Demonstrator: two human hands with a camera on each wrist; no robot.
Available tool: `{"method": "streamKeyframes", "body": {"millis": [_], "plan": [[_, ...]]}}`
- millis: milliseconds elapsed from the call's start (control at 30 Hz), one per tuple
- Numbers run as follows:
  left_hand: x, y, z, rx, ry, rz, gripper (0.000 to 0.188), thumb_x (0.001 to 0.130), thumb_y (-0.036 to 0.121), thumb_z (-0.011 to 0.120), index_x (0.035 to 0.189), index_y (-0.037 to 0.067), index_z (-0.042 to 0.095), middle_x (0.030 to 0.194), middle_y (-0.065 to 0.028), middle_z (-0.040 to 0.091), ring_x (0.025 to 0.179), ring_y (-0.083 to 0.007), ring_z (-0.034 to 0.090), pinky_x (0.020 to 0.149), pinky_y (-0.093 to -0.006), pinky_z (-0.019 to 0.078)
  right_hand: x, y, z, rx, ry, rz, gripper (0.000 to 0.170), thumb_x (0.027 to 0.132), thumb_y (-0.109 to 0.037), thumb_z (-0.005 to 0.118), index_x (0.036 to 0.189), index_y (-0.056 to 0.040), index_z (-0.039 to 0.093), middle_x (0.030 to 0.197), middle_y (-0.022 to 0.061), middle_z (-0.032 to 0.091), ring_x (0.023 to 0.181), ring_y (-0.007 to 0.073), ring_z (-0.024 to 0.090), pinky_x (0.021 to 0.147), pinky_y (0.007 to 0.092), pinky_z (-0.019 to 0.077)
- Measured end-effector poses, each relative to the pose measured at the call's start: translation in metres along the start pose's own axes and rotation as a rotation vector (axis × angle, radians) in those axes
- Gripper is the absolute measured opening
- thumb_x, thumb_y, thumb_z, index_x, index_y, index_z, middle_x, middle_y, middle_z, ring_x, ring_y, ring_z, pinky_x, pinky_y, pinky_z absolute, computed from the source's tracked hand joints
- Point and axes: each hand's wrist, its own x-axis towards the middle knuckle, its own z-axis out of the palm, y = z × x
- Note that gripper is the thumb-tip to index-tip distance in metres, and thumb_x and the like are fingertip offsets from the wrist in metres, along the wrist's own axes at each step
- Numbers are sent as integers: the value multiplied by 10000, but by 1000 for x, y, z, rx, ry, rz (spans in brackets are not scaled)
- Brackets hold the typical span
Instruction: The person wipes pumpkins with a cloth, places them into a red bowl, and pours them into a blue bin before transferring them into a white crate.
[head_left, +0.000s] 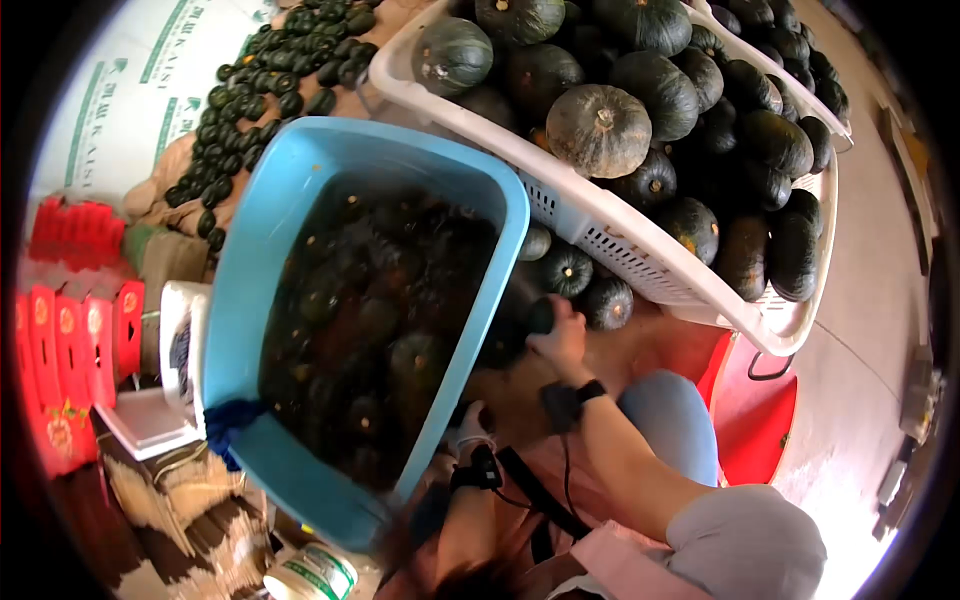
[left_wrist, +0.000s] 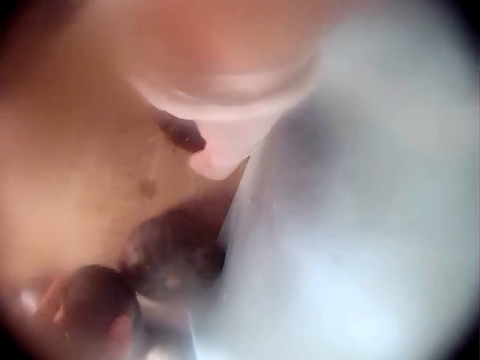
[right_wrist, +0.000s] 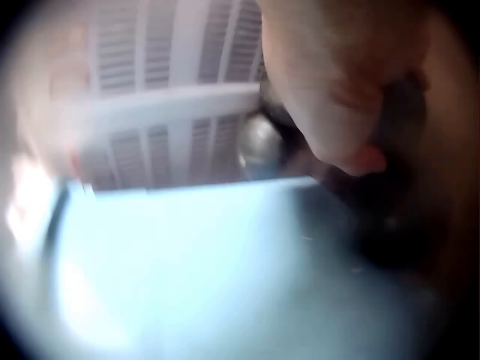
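Observation:
My right hand (head_left: pixel 564 338) grips a dark green squash (head_left: pixel 541 316) beside the long side of a blue tub (head_left: pixel 505 185); in the right wrist view, the fingers bend over this dark shape. My left hand (head_left: pixel 470 430) is low against the tub's outer wall. A dark patch (left_wrist: pixel 182 133) shows by its thumb in the left wrist view, but I cannot tell whether the hand holds it. Dark water with several squashes fills much of the tub. On the floor past my right hand, several striped squashes (head_left: pixel 566 270) sit below a white crate.
The white slatted crate (head_left: pixel 640 235), heaped with dark squashes, stands at the upper right. Many small squashes (head_left: pixel 250 105) lie on cloth at the upper left. Red cartons (head_left: pixel 72 345) and a white bucket (head_left: pixel 312 574) are left of and below the tub. A blue rag (head_left: pixel 232 430) hangs on its rim.

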Motion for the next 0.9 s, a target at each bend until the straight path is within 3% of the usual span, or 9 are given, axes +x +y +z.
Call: {"method": "streamKeyframes", "body": {"millis": [67, 200, 400, 500, 600, 633, 667, 733, 900], "plan": [[-70, 18, 1, -174, -50, 209, 758, 677, 254, 852, 1322, 48, 509, 1251, -141, 576, 1073, -262, 596, 887, -373, 511, -35, -40, -75, 1000, -179, 572, 847, 696, -141, 747, 1446, -266, 373, 1256, 121, 539, 1102, 367, 569, 720, 540, 553], [-227, 88, -21, -142, 18, 826, 836, 623, 186, 876, 1332, 45, 457, 1238, -96, 498, 1135, -236, 511, 1010, -368, 415, -81, -95, -133, 1466, -241, -136, 872, 717, -140, 760, 1472, -99, 326, 1300, 106, 554, 1175, 287, 575, 950, 432, 518], [-246, 156, -77, 149, 906, 971, 831, 699, 144, 845, 1385, -31, 412, 1243, -150, 518, 1110, -243, 536, 979, -350, 448, -58, -190, -129, 796, -7, -706, 956, 634, -240, 867, 1449, -80, 392, 1216, 219, 554, 1109, 353, 592, 932, 413, 508], [-201, 160, -97, -98, 672, 756, 774, 733, 176, 835, 1378, -11, 450, 1291, -200, 507, 1147, -292, 539, 996, -389, 440, -64, -213, -141, 396, -200, -566, 935, 659, -366, 840, 1454, -133, 406, 1176, 172, 568, 1005, 382, 565, 829, 446, 533], [-169, 143, -92, 107, 685, 797, 643, 781, 112, 783, 1334, -13, 478, 1248, -171, 564, 1103, -292, 578, 952, -383, 475, -51, -193, -132, 374, 132, -855, 819, 702, -356, 805, 1414, -126, 472, 1193, 170, 528, 1077, 334, 516, 880, 450, 478], [-204, 157, -66, 320, 868, 1110, 625, 783, 100, 770, 1330, -7, 487, 1242, -168, 565, 1120, -298, 566, 974, -394, 457, -43, -171, -140, 404, 259, -858, 734, 719, -332, 797, 1344, -64, 520, 1216, 162, 540, 1114, 332, 490, 955, 465, 412], [-224, 159, -41, 547, 1045, 1410, 609, 784, 88, 756, 1327, -1, 496, 1237, -165, 566, 1137, -305, 555, 996, -405, 439, -35, -134, -129, 318, 424, -702, 689, 733, -308, 794, 1297, -17, 524, 1206, 171, 559, 1081, 334, 516, 957, 476, 397], [-213, 134, 2, 387, 563, 1493, 587, 769, 83, 754, 1306, 26, 524, 1269, -182, 535, 1180, -318, 516, 1036, -421, 394, -1, -35, -66, 610, 490, -42, 753, 701, -323, 838, 1274, 0, 472, 1200, 227, 533, 1104, 357, 495, 984, 491, 392], [-90, 104, 106, -509, 192, 111, 751, 759, 201, 820, 1414, 205, 453, 1409, -114, 455, 1331, -286, 363, 1053, -496, 349, 61, 42, -42, 290, 345, 908, 1282, 442, -577, 938, 1460, -171, 271, 1381, 272, 401, 1294, 448, 408, 1067, 527, 397]]}}
